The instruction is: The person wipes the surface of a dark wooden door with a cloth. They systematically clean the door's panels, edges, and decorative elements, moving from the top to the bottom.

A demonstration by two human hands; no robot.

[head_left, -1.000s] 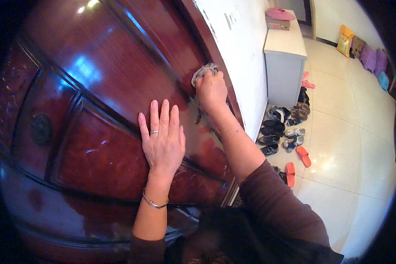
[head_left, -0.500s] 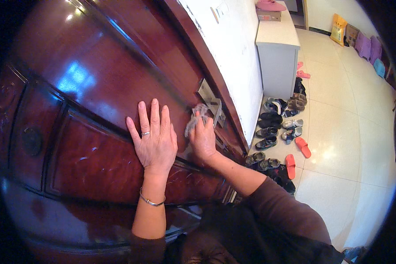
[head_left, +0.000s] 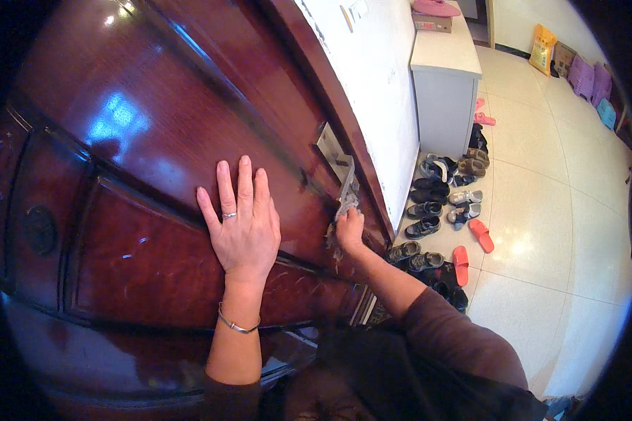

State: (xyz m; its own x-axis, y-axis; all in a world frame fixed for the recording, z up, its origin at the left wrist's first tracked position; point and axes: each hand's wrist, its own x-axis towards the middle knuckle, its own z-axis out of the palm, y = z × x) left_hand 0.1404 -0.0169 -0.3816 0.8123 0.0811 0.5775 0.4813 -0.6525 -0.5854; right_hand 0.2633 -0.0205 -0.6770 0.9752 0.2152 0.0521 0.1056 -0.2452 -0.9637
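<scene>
My left hand (head_left: 243, 223) lies flat with spread fingers on a dark red, glossy wooden door (head_left: 168, 161); it wears a ring and a bracelet. To its right, my right hand (head_left: 350, 229) is closed round a crumpled grey cloth (head_left: 349, 198). The cloth presses against the lower part of the metal lock plate (head_left: 335, 151) near the door's edge, and a loose end of it hangs below the fingers. How the fingertips grip the cloth is partly hidden.
Right of the red door frame (head_left: 314, 67) runs a white wall (head_left: 380, 91). A pale cabinet (head_left: 442, 105) stands there, with several pairs of shoes (head_left: 428, 210) and orange slippers (head_left: 460, 265) on the tiled floor (head_left: 527, 245). Bags (head_left: 581, 76) rest against the far wall.
My right hand has moved right and down with the cloth, from the door panel beside the lock plate to the plate's lower end. My left hand stays nearly in place.
</scene>
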